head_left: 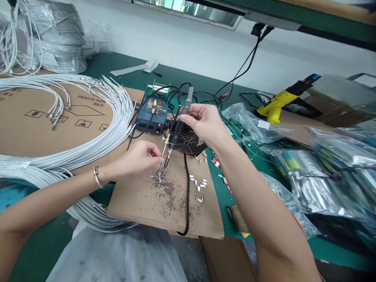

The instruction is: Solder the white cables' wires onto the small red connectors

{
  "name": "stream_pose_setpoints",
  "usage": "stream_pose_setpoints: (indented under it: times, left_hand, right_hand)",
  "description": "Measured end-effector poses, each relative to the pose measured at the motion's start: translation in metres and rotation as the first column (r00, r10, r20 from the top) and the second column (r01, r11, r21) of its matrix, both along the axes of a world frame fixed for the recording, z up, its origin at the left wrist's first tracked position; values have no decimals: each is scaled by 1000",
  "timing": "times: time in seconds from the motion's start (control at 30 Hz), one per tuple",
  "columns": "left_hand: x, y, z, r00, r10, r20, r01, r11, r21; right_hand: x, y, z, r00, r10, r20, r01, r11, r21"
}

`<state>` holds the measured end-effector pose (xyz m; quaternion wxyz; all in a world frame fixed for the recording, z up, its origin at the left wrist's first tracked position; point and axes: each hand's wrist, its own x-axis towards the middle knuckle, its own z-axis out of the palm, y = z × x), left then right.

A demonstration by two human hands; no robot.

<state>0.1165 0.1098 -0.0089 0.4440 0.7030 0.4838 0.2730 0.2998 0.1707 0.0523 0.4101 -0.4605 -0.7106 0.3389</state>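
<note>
My right hand point(205, 121) is closed around the upper part of a soldering iron point(178, 131), which is tilted with its tip down to the left. A thin metal guide tube point(166, 145) runs along the iron. My left hand point(145, 154) is pinched near the lower end of that tube; what lies between the fingertips is too small to make out. Just below both hands, a heap of small metal clippings point(159, 176) lies on a cardboard sheet point(135, 199). Small metal connector pieces point(199, 187) are scattered to the right of it.
A blue soldering station point(151, 121) with a lit red light stands behind, beside a round black fan grille point(190, 143). White cables point(117, 129) lie coiled on the left. On the right are plastic-bagged parts point(311, 184) and a yellow tool point(277, 103). A black cord point(188, 196) crosses the cardboard.
</note>
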Motion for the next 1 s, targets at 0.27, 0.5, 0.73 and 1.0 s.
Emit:
stream_pose_setpoints:
  times: [0.27,0.5,0.73,1.0]
  left_hand:
    - [-1,-2,3,1000,3,-20,-3,999,37]
    - [-1,20,22,996,83,31,-88,976,201]
    - [6,37,28,998,46,-41,-32,956,292]
    - [8,26,38,985,82,-155,-18,927,376]
  right_hand:
    - [0,0,-1,1000,9,-3,-9,1000,14]
    - [9,-1,12,988,154,13,-152,986,-70]
    - [13,-3,13,960,214,179,-213,977,-28]
    - [11,-2,0,973,121,197,-133,990,50]
